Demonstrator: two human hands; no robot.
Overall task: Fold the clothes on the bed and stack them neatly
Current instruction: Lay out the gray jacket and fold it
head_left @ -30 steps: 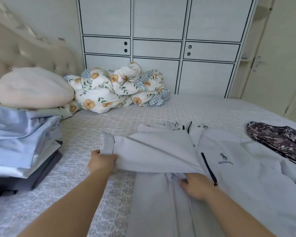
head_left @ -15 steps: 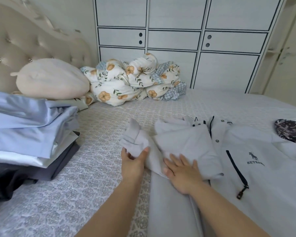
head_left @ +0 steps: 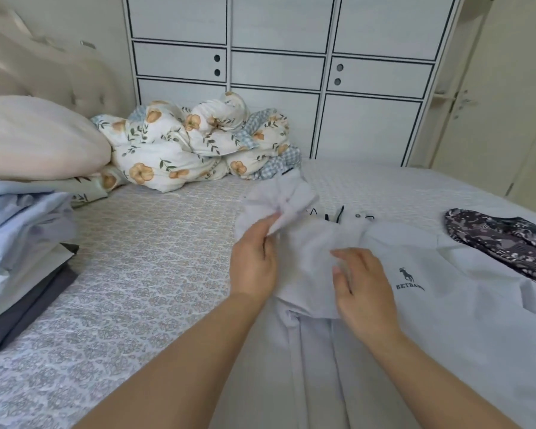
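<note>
Jacket [head_left: 446, 305] sleeve [head_left: 279, 199] now lifted off the bed [head_left: 136, 274], pinched in left hand [head_left: 254, 267], right hand [head_left: 364, 286] flat, fingers spread, pressing the body: sleeve fold underway

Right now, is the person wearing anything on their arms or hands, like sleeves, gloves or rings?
No. Both forearms are bare as far as the picture shows, with no sleeves in view. The left hand and right hand show no gloves, rings, watch or bracelet.
</note>
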